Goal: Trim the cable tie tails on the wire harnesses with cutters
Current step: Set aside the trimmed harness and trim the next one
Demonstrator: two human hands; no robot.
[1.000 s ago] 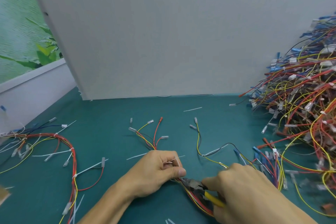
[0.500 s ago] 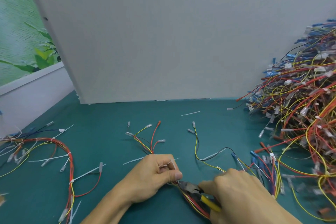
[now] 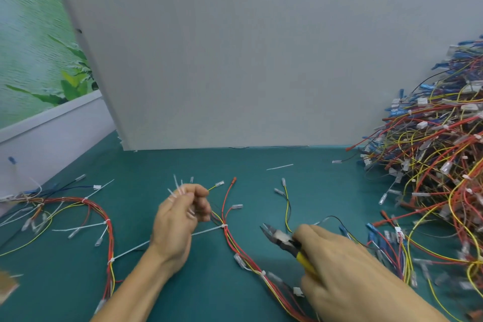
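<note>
Our left hand (image 3: 180, 219) up off green mat (image 3: 156, 165), fingers curled, pinching small bunch of white cut tails (image 3: 177, 188). Our right hand (image 3: 339, 269) wrapped round yellow handles of cutters (image 3: 281, 239), nose pointing left, clear of wires. Jaws blurry, can't tell gap. Middle harness (image 3: 230, 240) lies on mat between both hands, cable tie (image 3: 224, 226) on it, long tail (image 3: 206, 232) sticking out toward left wrist. Second harness (image 3: 109, 222) far left, long tails on it too. Big pile of harnesses (image 3: 431, 165) at right edge, grey panel (image 3: 235, 60) behind.
</note>
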